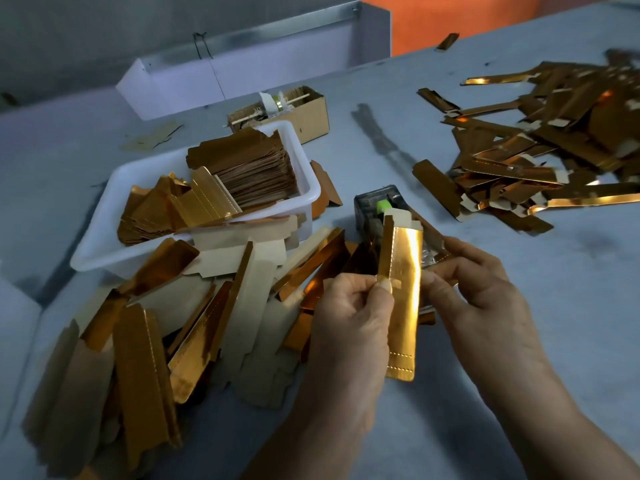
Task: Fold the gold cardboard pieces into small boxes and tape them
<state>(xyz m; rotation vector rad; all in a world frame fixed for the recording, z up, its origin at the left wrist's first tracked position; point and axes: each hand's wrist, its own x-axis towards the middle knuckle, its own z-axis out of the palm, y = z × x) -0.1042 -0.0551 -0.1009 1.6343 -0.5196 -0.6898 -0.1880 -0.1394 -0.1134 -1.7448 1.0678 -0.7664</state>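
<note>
Centre of frame: both hands hold 1 gold cardboard piece (401, 292), folded lengthwise into a long flat sleeve, upright & tilted a bit, raised above the grey table (519, 244). Left hand (349, 317) pinches its left edge w/ thumb & curled fingers, right at a small strip of clear tape (394, 283) across the seam. Right hand (485, 292) grips the right edge, fingers curled behind the piece, thumb on the front. Lower end of the piece shows stitched-looking perforation lines; top end has open flaps.

Just behind the piece, centre: a clear tape dispenser (375, 211) w/ a green core, sitting on the table; its lower part is hidden by the piece.

Left & lower left: a loose pile of flat blanks (166, 323), some gold side up, some plain brown side up, overlapping each other. Above it, centre left: a white plastic tub (304, 178) w/ a tight stack of blanks plus a few loose ones.

Upper right: a heap of folded gold pieces (540, 150) spread over the table, partly blurred.

Upper centre, behind the tub: a small brown carton (311, 112) w/ sticks & odd bits inside; can't tell what they are. Behind that, a white panel (242, 74); orange surface (485, 19) at top right.
</note>
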